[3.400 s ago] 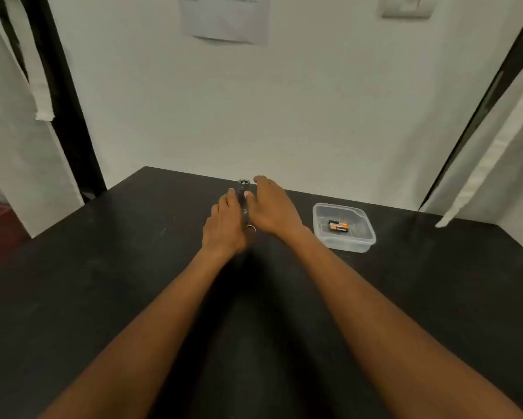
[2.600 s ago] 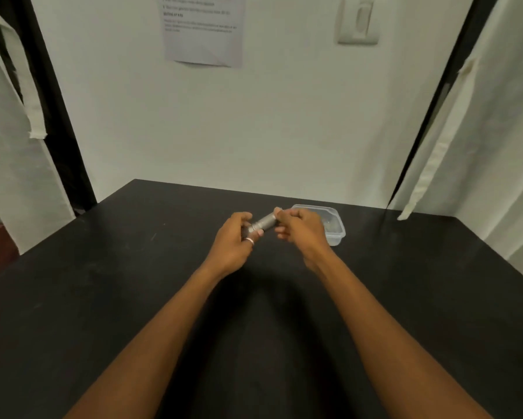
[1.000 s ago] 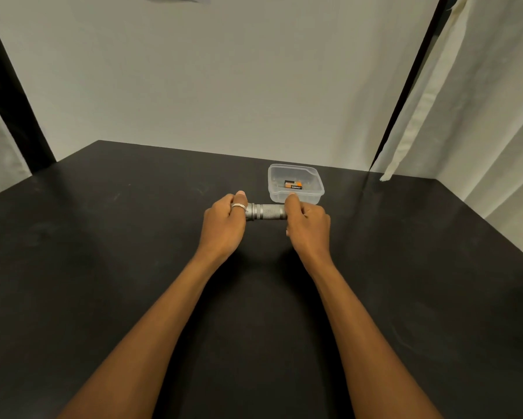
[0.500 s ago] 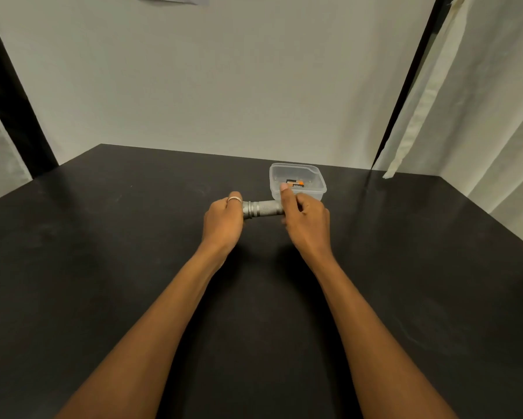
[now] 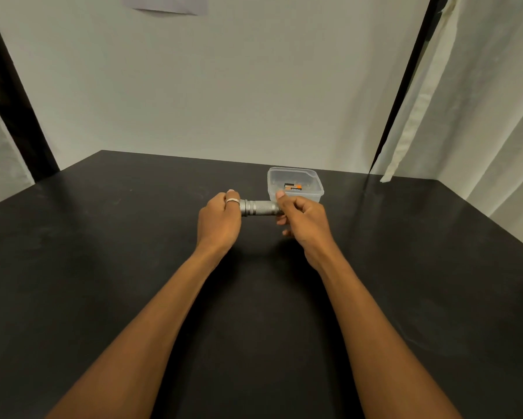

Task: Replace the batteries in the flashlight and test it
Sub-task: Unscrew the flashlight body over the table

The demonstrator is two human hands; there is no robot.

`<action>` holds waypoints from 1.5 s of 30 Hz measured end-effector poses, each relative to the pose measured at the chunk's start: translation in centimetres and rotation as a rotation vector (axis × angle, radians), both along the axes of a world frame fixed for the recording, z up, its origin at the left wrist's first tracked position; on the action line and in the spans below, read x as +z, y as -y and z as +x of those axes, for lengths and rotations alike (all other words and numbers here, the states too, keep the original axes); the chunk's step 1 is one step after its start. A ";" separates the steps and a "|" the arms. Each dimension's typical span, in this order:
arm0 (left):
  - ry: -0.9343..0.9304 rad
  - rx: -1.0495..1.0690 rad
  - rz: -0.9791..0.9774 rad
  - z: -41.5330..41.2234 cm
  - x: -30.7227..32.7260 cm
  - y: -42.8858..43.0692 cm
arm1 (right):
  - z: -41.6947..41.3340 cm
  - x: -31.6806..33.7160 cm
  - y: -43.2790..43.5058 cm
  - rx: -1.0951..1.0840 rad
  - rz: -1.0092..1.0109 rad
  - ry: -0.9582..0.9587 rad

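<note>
The flashlight (image 5: 260,208) is held level over the bench (image 5: 103,237). The left hand (image 5: 219,220) has its grip closed round one end, and the right hand (image 5: 304,220) pinches the other. Judged step: unscrewing an end, barrel not yet open. The next move calls for opposed twisting, then a reach for the battery (image 5: 293,186) in the tub (image 5: 314,193) just beyond.

A black worktop (image 5: 103,267) meets a plain pale wall (image 5: 224,86) beyond the right hand (image 5: 307,222). Pale curtains (image 5: 481,116) hang to its right; a dark post (image 5: 15,101) stands far left of the left hand (image 5: 219,220).
</note>
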State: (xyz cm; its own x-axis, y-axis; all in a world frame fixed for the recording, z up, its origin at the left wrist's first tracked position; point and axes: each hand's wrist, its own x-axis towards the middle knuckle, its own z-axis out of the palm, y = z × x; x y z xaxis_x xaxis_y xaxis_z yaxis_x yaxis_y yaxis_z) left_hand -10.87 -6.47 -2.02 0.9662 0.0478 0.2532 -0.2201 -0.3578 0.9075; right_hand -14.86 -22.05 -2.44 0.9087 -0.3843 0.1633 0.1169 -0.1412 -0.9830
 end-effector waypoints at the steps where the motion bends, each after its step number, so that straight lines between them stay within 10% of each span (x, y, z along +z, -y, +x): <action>1: -0.006 -0.003 -0.017 0.1 0.0 0.0 | 0.0 0.1 0.0 0.025 0.040 0.012; 11: -0.123 -0.012 -0.144 0.8 -0.6 -0.2 | -0.2 0.4 0.5 0.222 0.331 0.053; 19: -0.136 -0.028 -0.155 0.7 -0.6 -0.5 | 0.1 0.3 -0.3 -0.001 0.113 -0.103; 28: -0.180 -0.011 -0.226 1.2 -0.6 -0.6 | 0.0 0.4 0.6 0.270 0.423 -0.008; 45: -0.158 -0.018 -0.158 1.6 -1.1 -0.4 | -0.2 0.7 -0.2 0.074 0.287 -0.098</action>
State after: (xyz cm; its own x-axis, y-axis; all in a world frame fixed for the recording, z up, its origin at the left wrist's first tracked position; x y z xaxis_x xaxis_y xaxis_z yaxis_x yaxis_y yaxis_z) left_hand -9.32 -6.07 -3.16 0.9944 0.0573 0.0891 -0.0755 -0.2062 0.9756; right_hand -15.03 -21.86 -1.75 0.9421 -0.3338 -0.0321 0.0191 0.1491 -0.9886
